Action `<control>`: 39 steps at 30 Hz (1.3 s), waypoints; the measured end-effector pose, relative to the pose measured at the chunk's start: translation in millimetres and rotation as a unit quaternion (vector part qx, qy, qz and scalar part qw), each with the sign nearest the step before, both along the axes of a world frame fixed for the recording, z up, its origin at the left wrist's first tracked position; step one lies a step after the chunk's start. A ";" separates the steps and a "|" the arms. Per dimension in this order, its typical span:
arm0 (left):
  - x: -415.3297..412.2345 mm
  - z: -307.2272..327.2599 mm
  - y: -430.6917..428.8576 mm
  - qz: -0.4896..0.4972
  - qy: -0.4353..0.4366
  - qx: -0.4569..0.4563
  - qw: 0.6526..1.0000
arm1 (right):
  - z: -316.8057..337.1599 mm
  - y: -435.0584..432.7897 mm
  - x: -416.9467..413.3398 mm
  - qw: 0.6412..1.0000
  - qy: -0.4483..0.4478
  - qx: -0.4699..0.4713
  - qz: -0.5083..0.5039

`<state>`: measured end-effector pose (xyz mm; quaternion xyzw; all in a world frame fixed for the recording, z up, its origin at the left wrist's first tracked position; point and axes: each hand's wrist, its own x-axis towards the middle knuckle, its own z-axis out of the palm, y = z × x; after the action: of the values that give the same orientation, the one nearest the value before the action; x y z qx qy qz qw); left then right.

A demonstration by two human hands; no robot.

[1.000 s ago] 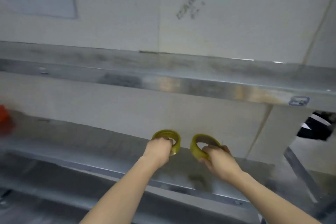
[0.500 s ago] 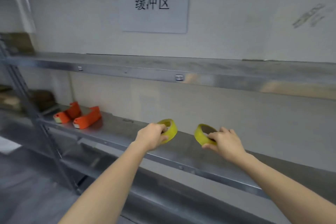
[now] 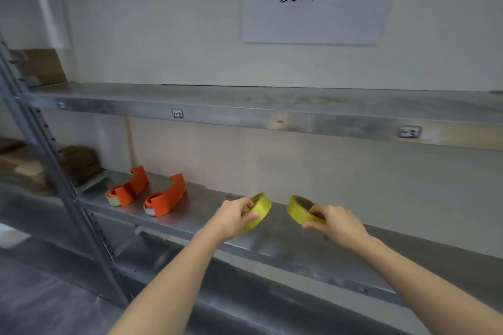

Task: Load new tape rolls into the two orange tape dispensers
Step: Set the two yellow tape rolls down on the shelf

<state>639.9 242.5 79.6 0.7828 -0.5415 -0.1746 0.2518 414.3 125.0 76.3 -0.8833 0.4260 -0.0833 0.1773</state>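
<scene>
Left hand [image 3: 231,216] and right hand [image 3: 333,221] each pinch a yellow tape roll [image 3: 258,211] by its rim; likely light, stiff, best held through the core.

Your only view looks from your head, forward and slightly down. It sits near the left hand [image 3: 233,216] and right hand [image 3: 339,224], with the shelf [image 3: 275,246] under and beyond them.

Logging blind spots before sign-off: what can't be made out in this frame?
- Head view: orange tape dispensers, interiors mostly blocked by their own walls.
- Head view: left tape roll, core covered by the left hand.
- Head view: right tape roll, near rim under the right hand.
- Head view: shelf labels, too small to read.
</scene>
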 end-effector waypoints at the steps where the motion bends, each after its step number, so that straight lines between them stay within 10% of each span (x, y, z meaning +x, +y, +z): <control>1: 15.4 -2.6 -2.4 0.007 0.003 -0.009 1.000 | -3.0 -2.2 16.9 1.000 -0.002 -0.003 0.000; 18: 245.6 -48.5 -21.5 -0.056 -0.062 0.037 0.996 | -50.3 29.1 219.8 0.985 -0.022 0.043 -0.164; 39: 279.5 -106.5 -37.0 -0.211 -0.162 0.073 0.961 | -105.9 63.2 253.6 0.968 0.034 0.037 -0.247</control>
<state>919.3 205.5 -26.9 0.6850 -0.7137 -0.1335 0.0597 667.9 188.2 -29.5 -0.7456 0.6396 -0.0786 0.1697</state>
